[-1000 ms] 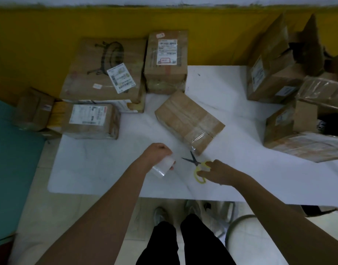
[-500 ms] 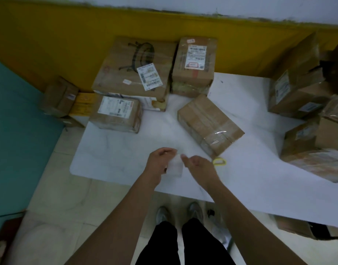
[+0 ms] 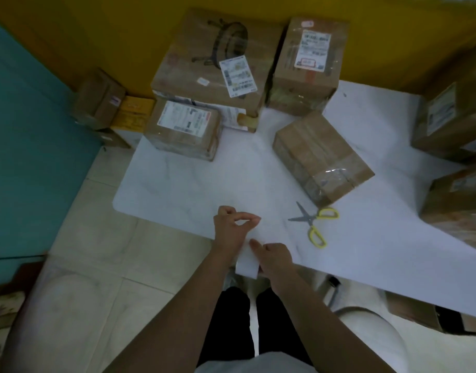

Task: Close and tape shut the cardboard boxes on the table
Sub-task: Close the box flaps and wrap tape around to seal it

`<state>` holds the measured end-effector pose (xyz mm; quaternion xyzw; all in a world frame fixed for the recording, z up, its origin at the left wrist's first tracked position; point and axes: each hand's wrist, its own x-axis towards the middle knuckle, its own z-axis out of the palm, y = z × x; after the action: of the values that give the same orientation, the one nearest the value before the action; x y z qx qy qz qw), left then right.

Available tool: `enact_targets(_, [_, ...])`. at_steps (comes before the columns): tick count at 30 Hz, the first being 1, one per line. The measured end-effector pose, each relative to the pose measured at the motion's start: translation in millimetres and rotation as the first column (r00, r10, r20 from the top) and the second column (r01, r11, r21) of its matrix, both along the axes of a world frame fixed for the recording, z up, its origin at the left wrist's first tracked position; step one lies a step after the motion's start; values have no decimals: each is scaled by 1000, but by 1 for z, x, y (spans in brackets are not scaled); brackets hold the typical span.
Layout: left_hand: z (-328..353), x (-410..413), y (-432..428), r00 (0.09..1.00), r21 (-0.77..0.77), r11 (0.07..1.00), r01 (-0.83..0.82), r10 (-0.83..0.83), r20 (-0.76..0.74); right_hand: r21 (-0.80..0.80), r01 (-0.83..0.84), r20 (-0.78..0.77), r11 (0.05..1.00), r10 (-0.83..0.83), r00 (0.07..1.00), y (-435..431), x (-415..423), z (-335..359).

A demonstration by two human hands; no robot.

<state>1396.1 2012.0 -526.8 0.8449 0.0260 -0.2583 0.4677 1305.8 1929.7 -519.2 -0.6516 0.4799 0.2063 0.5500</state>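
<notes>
Our two hands stretch packing tape (image 3: 247, 265) at the near edge of the table (image 3: 177, 189).
The tape looks thin, light and sticky, likely to curl on itself, so we hold it by its ends: left hand (image 3: 235, 227) pinching the far end, right hand (image 3: 275, 258) gripping the near one. The cardboard box (image 3: 323, 154) lies further off, untouched, with scissors (image 3: 313, 222) between.
</notes>
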Motion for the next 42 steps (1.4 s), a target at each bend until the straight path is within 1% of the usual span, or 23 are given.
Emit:
enact_targets(2, [-13,-7,8,999,51,997,50,-51,2,75,50,-60,996,-45,997,3,-7,-10])
enact_targets(6, [-33,-13,11,994,196,975,102,-106,8,137,192,-145,972,-172,974,8,-7,-21])
enact_targets(9, [-38,-17,7,987,338,933,122,-151,60,88,162,-195,983,-142,970,9,-3,-30])
enact_targets(12, [-41,-22,4,980,364,927,91,-148,132,90,136,-237,987,-112,965,9,0,-37])
enact_targets(13, [-42,-23,4,981,360,930,76,-135,140,63,79,-241,995,-62,969,7,2,-36])
enact_targets(14, [-44,-24,4,981,354,933,62,-121,149,-9,-48,-241,999,45,970,3,3,-36])
enact_targets(15, [-45,-25,3,980,359,932,49,-114,164,-123,-208,-257,970,172,951,-2,4,-34])
enact_targets(17, [-47,-26,3,976,355,935,12,-88,199,-327,-460,-321,825,361,875,-16,9,-22])
enact_targets(18, [-47,-24,3,979,342,939,-25,-47,199,-377,-540,-345,753,427,836,-24,14,-16])
enact_targets(20, [-46,-11,2,987,389,920,-43,-21,160,-400,-662,-361,633,555,749,-39,23,-13])
enact_targets(22, [-42,3,1,988,516,853,81,-135,69,-383,-740,-339,552,661,669,-45,29,-13])
enact_targets(23, [-39,9,0,982,560,817,140,-186,27,-377,-753,-315,540,690,652,-45,30,-15])
enact_targets(25, [-37,17,0,968,597,776,205,-253,-3,-375,-710,-245,596,675,696,-45,29,-21])
enact_targets(27, [-38,20,2,953,577,782,235,-301,20,-394,-660,-224,639,630,744,-45,32,-24])
enact_targets(31, [-38,29,7,941,543,790,286,-339,-3,-384,-736,-310,558,673,672,-43,41,-26])
enact_targets(33, [-35,37,8,942,499,812,303,-333,-31,-452,-722,-293,523,678,674,-42,40,-16])
enact_targets(34, [-32,42,7,939,472,823,316,-344,-29,-544,-678,-267,494,664,698,-45,39,-9])
enact_targets(35, [-28,46,5,930,448,829,336,-366,-20,-676,-584,-214,449,639,739,-53,37,0])
enact_targets(37, [-16,53,-5,915,389,844,370,-404,5,-884,-334,-79,328,598,797,-81,39,18])
enact_targets(38, [-10,56,-13,913,338,861,379,-407,13,-926,-263,-63,269,578,813,-100,42,26])
enact_targets(39, [-3,58,-22,914,280,880,384,-404,16,-936,-259,-92,238,544,834,-121,47,32])
enact_targets(40, [2,59,-33,917,226,894,386,-398,9,-920,-303,-147,248,499,854,-143,53,36])
enact_targets(42, [9,58,-52,925,144,915,378,-380,-13,-821,-448,-277,353,440,854,-180,65,41])
